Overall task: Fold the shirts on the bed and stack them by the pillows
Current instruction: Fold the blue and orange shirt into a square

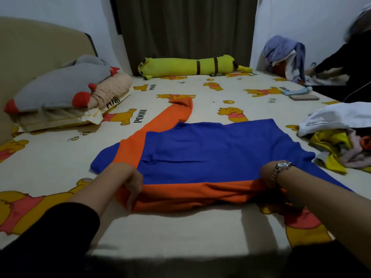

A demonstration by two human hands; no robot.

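Blue-and-orange shirt (200,155) lies spread on the cartoon-bear bedsheet (170,223), its near orange edge gathered by both hands. Left hand (131,183) pinches the fabric's left end with curled fingers; right hand (268,175), wearing a wristwatch (281,167), clutches the right end. One orange sleeve (176,111) stretches away toward the headboard side. Right of the shirt sits a heap of unfolded clothes (339,135). Farther left, a grey shark plush (60,85) rests on the pillows (60,117); a long yellow plush (192,66) lies against the curtain.

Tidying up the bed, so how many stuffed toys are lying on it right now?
2: a grey plush toy on the pillows at left, and a long yellow plush toy along the far edge by the curtain. Others may be hidden.
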